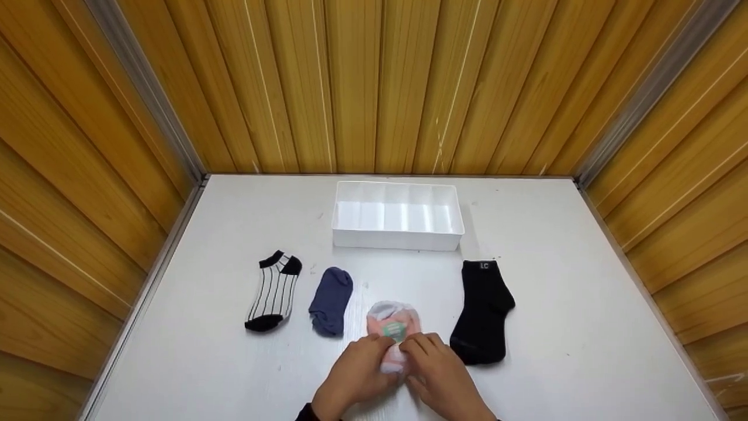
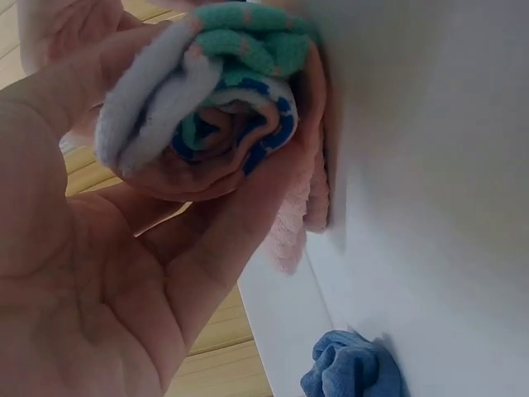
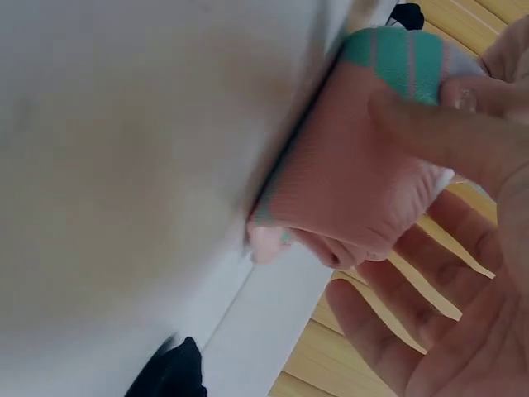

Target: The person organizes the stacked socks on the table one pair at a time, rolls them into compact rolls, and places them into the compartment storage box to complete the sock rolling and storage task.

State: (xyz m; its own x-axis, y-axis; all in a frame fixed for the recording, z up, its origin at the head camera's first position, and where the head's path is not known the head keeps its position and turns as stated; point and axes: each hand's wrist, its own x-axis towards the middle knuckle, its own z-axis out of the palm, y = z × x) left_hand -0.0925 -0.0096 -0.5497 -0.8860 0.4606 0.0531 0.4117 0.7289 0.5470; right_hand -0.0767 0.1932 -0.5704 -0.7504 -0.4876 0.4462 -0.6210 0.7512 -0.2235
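A pink, white and green sock [image 1: 403, 318] lies at the front middle of the table, partly rolled up. My left hand [image 1: 357, 369] grips the roll from the left, thumb and fingers around it. In the left wrist view the end of the rolled sock [image 2: 235, 153] shows coiled layers with blue and green patches. From the right, my right hand [image 1: 441, 374] holds the same sock. In the right wrist view its thumb presses the pink fabric [image 3: 331, 165] while the fingers lie behind. Part of the sock is hidden under both hands.
A white box with dividers [image 1: 397, 240] stands at the back of the white table. Left of the hands lie a dark blue sock [image 1: 332, 301] and a black-and-white striped sock [image 1: 274, 292]. A black sock [image 1: 482, 313] lies to the right. Wood-patterned walls [image 1: 374, 88] enclose the table.
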